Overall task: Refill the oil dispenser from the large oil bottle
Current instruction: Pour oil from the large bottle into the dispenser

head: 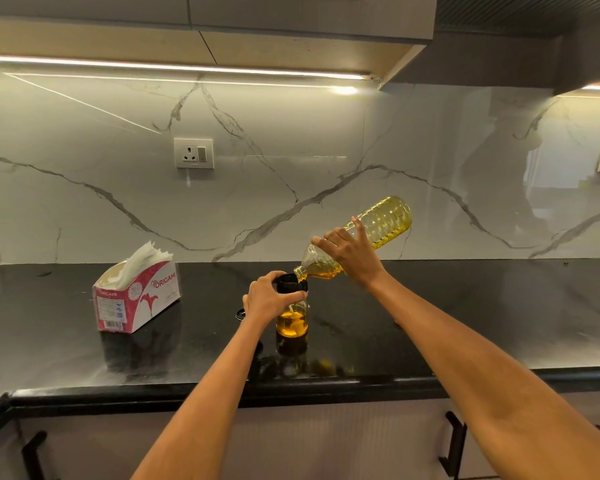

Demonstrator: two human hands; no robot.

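A small clear oil dispenser (pixel 292 322) with a black collar stands on the black countertop (pixel 465 323), partly filled with golden oil. My left hand (pixel 269 296) grips its black top. My right hand (pixel 352 252) holds the large clear ribbed oil bottle (pixel 385 223) by its shoulder. The bottle is tilted neck-down to the left, its mouth touching the dispenser's opening, and yellow oil pools at the neck.
A red and white tissue box (pixel 137 299) stands to the left of the dispenser. A small black cap (pixel 240 313) lies just behind my left wrist. A wall socket (pixel 193 153) sits on the marble backsplash. Drawer handles (pixel 454 445) hang below the counter edge.
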